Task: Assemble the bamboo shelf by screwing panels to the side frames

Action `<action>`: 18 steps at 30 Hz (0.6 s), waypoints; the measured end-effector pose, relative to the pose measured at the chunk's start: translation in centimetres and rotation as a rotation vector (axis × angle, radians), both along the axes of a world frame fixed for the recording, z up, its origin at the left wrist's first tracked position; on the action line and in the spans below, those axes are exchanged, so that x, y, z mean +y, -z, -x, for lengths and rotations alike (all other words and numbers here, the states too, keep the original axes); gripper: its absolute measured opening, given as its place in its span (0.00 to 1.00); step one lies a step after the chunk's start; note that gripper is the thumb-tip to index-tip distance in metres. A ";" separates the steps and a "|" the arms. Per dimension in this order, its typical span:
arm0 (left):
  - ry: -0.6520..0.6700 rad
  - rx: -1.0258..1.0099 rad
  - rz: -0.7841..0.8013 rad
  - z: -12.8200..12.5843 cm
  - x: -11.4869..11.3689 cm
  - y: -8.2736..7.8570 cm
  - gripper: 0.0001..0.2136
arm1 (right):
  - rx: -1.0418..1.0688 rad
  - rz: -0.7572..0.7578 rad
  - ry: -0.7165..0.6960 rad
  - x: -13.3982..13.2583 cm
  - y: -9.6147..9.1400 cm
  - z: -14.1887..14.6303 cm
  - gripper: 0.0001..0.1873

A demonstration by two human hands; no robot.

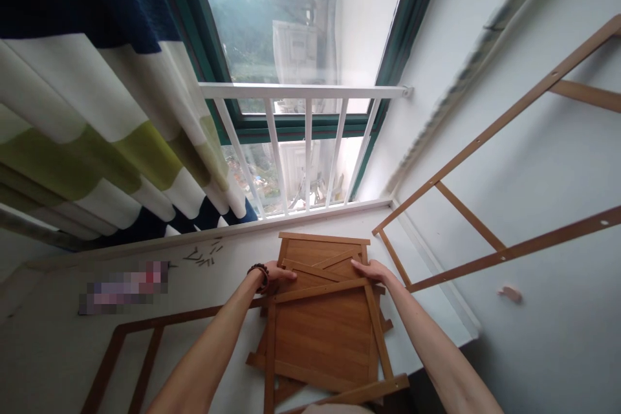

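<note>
A stack of brown wooden shelf panels (323, 330) lies on the white sill surface (204, 336) in front of me. My left hand (277, 273), with a bead bracelet on the wrist, grips the left edge of the upper panels. My right hand (369, 270) rests on the right edge, fingers curled over the top panel's frame. Both hands are closed on the wood near the far end of the stack.
A wooden ladder-like frame (490, 207) leans on the right wall. Another wooden frame (130, 349) lies flat at the lower left. Several small screws or pegs (204, 255) are scattered near the white window railing (301, 142). A striped curtain (97, 129) hangs at the left.
</note>
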State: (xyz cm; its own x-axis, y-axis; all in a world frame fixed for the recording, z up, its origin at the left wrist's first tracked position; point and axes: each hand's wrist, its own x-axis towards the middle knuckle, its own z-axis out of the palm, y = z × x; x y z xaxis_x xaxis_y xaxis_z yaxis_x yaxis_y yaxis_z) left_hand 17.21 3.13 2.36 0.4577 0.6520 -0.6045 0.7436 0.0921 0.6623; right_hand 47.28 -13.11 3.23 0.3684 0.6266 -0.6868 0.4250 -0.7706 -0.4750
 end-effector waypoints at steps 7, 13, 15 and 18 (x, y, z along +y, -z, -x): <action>0.024 -0.310 0.033 1.2 -2.0 -2.4 0.28 | 0.231 -0.288 -0.080 -1.6 -3.2 -0.1 0.33; -0.015 -0.553 -0.099 0.9 -1.9 -7.1 0.29 | 0.162 -0.529 -0.040 -1.7 -6.0 -1.7 0.51; -0.022 -0.588 -0.136 0.8 -1.9 -8.5 0.29 | 0.086 -0.636 -0.021 -1.8 -6.4 -1.9 0.53; -0.046 -0.593 -0.167 1.1 -2.3 -9.4 0.28 | 0.045 -0.740 -0.052 -2.3 -6.0 -1.6 0.59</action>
State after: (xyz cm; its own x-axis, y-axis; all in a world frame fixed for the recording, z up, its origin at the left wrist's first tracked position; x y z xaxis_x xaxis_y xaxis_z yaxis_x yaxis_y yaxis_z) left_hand 16.10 0.83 11.76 0.6540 0.7426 -0.1443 0.2425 -0.0252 0.9698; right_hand 48.92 -15.37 9.26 0.3070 0.9472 -0.0923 0.4199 -0.2218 -0.8800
